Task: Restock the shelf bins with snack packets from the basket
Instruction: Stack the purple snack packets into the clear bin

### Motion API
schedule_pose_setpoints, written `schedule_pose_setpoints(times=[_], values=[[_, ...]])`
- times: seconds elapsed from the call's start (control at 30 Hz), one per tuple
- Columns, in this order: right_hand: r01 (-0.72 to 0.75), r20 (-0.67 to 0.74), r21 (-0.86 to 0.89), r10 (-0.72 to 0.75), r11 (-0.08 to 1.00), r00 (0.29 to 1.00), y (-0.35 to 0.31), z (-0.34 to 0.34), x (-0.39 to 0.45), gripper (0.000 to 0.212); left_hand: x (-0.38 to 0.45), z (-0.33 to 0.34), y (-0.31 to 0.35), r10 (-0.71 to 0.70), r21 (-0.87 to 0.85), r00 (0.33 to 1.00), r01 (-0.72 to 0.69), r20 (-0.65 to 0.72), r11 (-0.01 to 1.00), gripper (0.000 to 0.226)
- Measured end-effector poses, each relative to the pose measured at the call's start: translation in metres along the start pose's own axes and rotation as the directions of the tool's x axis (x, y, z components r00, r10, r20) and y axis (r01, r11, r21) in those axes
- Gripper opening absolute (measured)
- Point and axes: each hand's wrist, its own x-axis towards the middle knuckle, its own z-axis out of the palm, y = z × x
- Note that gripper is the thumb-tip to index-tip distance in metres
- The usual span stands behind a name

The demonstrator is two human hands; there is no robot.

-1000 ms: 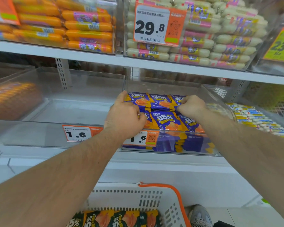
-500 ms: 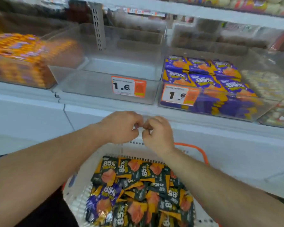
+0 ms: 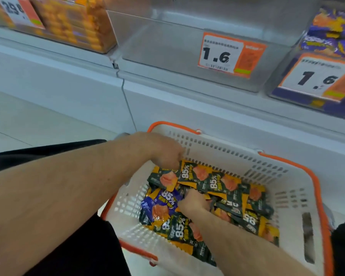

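A white basket (image 3: 291, 182) with an orange rim stands on the floor below the shelf, holding several black-and-orange "85%" snack packets (image 3: 217, 182) and one purple packet (image 3: 163, 204). My left hand (image 3: 163, 154) reaches over the basket's far left corner, its fingertips pinching the top edge of a black packet. My right hand (image 3: 195, 202) is down in the pile, fingers curled round black packets beside the purple one. On the shelf above sits a clear bin (image 3: 167, 46) with nothing in it and a "1.6" tag (image 3: 227, 54).
At the right, a clear bin of purple packets (image 3: 331, 30) carries its own "1.6" tag (image 3: 315, 78). A bin of orange packs (image 3: 78, 22) stands at the upper left. The white shelf base (image 3: 187, 104) rises just behind the basket. Pale floor lies to the left.
Both hands have dropped from in front of the shelf edge down into the basket and closed on packets. The view has tilted down, and the basket now fills the lower frame.
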Motion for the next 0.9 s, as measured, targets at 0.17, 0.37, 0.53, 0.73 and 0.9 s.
schedule_pose_setpoints(times=[0.17, 0.37, 0.53, 0.73, 0.9], values=[[-0.055, -0.014, -0.07, 0.055, 0.996, 0.998, -0.009, 0.011, 0.009, 0.006, -0.002, 0.0, -0.006, -0.043, -0.035, 0.999, 0.043, 0.005, 0.998, 0.038], [-0.09, -0.024, -0.094, 0.088, 0.992, 0.996, -0.009, 0.008, -0.002, 0.021, -0.008, -0.007, 0.0, -0.043, -0.056, 0.999, 0.043, 0.0, 0.998, 0.035], [0.056, 0.047, 0.203, -0.067, 0.978, 0.997, -0.005, -0.017, -0.03, 0.009, -0.013, -0.014, 0.013, 0.001, -0.027, 0.999, -0.003, -0.045, 1.0, 0.027], [0.293, -0.203, 0.349, -0.234, 0.89, 0.951, 0.009, -0.085, -0.065, 0.026, -0.036, -0.026, 0.021, 0.005, -0.03, 0.995, -0.009, -0.102, 1.0, 0.034], [0.445, -0.438, 0.548, -0.211, 0.708, 0.874, 0.011, -0.158, -0.107, 0.019, -0.059, -0.047, 0.027, -0.054, -0.281, 0.954, -0.033, -0.296, 0.959, 0.07]])
